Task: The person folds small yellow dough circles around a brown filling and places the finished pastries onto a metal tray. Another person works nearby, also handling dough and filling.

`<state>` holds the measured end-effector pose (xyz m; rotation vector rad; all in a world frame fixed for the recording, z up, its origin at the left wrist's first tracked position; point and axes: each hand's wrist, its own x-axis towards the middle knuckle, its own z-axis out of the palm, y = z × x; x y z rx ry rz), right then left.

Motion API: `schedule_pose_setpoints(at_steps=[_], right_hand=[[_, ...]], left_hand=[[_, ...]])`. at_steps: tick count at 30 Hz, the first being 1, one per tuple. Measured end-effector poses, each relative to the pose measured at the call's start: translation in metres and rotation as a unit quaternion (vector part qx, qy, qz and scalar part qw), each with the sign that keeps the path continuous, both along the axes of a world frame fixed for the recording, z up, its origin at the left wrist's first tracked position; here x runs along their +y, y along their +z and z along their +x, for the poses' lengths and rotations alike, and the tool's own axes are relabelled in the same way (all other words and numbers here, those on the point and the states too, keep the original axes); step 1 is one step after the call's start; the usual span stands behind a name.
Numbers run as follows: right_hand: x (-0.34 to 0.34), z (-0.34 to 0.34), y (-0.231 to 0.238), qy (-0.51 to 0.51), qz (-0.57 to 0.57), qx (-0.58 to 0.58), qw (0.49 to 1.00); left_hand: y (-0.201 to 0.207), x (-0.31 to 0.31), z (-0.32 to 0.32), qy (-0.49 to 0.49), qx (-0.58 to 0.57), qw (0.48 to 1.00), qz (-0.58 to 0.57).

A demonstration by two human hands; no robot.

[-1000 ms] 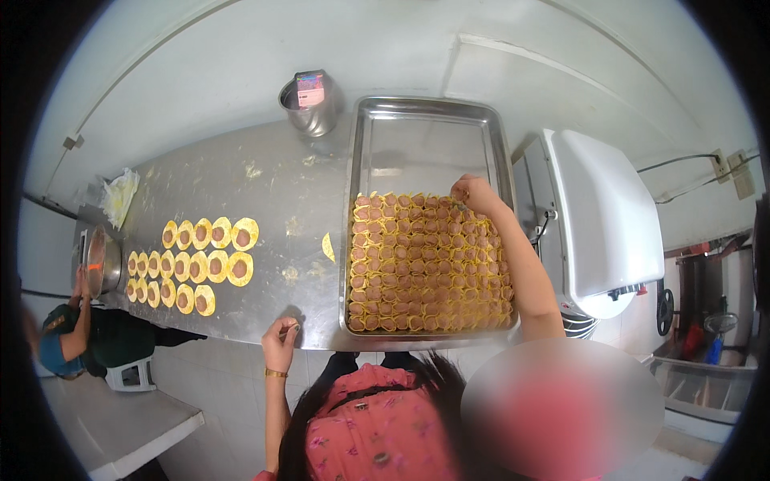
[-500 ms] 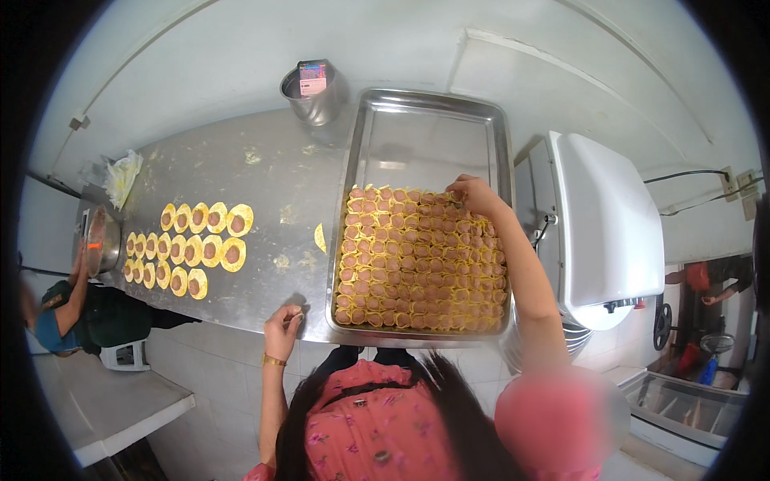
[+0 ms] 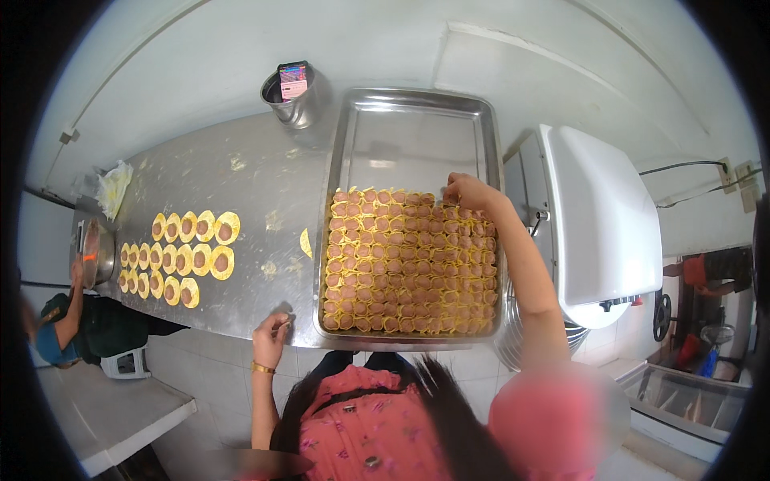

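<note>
While my left hand (image 3: 271, 335) is curled by the front edge of the steel table (image 3: 245, 293), filled yellow dumplings (image 3: 391, 264) pack the tray's (image 3: 413, 152) near part. My right hand (image 3: 455, 194) dips at their back row. Can't tell if either's pinching anything.

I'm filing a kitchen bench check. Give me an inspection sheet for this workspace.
Surface: metal table, pale smudges.
Job's things: filled dumplings in rows across the near part of a metal tray; filling-topped yellow wrappers in three rows, left.
Clutter: phone-like device in a metal pot; loose yellow piece beside the tray; crumpled plastic, far left.
Hands: left hand by the table's near edge, hold unclear; right hand at the farthest dumpling row, fingers partly hidden.
Cables: dark cable along the right wall.
Surroundings: white machine, right; co-worker at a metal bowl, left.
</note>
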<state>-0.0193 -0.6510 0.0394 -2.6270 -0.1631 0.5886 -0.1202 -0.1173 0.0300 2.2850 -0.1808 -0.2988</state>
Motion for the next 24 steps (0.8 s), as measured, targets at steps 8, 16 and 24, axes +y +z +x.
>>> schedule_pose_setpoints(at_steps=[8, 16, 24], right_hand=[[-0.026, -0.005, -0.013, -0.053, 0.085, -0.074, 0.992], [-0.015, -0.007, -0.013, -0.075, 0.080, -0.139, 0.984], [-0.019, -0.019, -0.016, -0.096, 0.066, -0.192, 0.974]], left_hand=[[0.046, -0.066, 0.038, -0.128, -0.099, 0.986, 0.039], [0.069, -0.295, 0.136, -0.409, -0.237, 0.873, 0.117], [0.015, -0.380, 0.159, -0.502, -0.198, 0.787, 0.299]])
